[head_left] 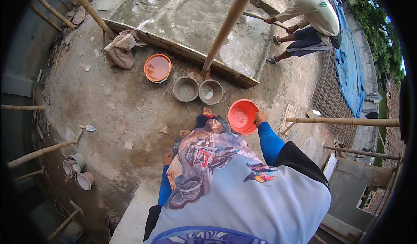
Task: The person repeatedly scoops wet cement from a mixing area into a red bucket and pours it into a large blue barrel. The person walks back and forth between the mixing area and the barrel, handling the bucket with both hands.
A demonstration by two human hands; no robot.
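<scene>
Two hands show: the right hand (261,118) curls closed on the red bucket (249,106); whether the left hand (167,158) is open or holding anything, I cannot tell.

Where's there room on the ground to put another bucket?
Widest spot: the ground between the orange bucket and the pale buckets at left, just dotted with small scraps. Another bare patch lies between the red bucket and the brown mesh, above the white block. It's crowded by the wooden board, where two grey buckets sit side by side.

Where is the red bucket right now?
In the head view, the red bucket is right of centre, held by the right hand, below-right of the two grey buckets.
</scene>
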